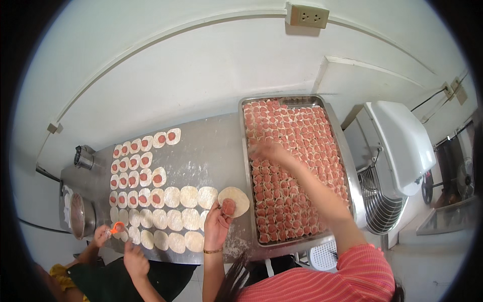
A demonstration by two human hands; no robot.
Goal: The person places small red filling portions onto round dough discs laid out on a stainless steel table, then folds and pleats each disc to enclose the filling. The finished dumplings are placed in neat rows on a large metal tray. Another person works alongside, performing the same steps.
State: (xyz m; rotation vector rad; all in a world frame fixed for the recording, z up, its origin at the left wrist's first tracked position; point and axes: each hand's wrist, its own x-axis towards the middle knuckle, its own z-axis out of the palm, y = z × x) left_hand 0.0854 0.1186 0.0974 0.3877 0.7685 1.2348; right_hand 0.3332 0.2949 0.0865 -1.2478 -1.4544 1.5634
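Observation:
My left hand (216,225) is closed around the lower edge of a round dough wrapper (238,197) with a lump of pink minced meat (228,207) on it, in front of the tray's near left corner. Reaching over the left side of a large metal tray (248,173), my right hand (267,150) is smeared by motion, so its fingers cannot be read. Close-set rows of small open-topped dumplings (297,166) with pink meat fill most of the tray. Left of it, rows of flat wrappers (188,196) lie on the steel table, several topped with meat.
At the lower left, a co-worker's hands (135,259) work over the near wrappers, one with an orange-handled tool (117,227). A metal bowl (89,216) and a steel pot (84,158) stand at the far left. A white mixer (397,146) with a wire guard stands right of the tray.

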